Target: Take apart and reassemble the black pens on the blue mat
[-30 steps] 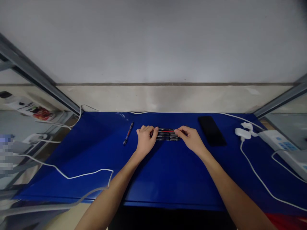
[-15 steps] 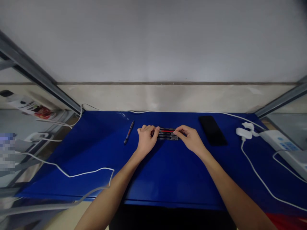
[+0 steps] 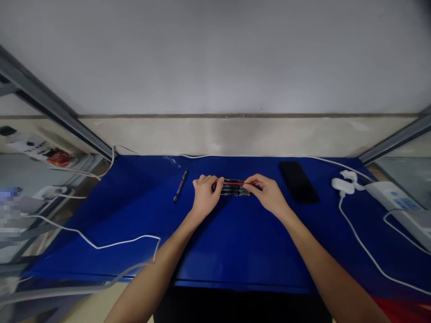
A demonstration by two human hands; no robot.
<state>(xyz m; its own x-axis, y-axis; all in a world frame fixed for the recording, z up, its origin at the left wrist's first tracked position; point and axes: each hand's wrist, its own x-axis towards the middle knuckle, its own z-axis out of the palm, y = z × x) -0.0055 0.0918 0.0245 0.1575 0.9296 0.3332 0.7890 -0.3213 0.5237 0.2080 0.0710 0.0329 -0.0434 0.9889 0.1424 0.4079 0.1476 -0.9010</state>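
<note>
A small row of pens (image 3: 235,187), dark ones and one with a red barrel, lies side by side on the blue mat (image 3: 235,237). My left hand (image 3: 204,195) is curled over the row's left end, fingers closed on the pens. At the right end, my right hand (image 3: 266,193) pinches the pens with thumb and fingers. Both ends of the row are hidden under my fingers.
A single pen (image 3: 181,185) lies apart to the left. A black phone (image 3: 298,181) rests to the right, then a white charger (image 3: 341,185) and a power strip (image 3: 400,206). White cables (image 3: 101,245) cross the mat's left and right sides. A wall stands behind.
Both hands stay on the row of pens; my right fingers have closed in slightly toward the left along the row.
</note>
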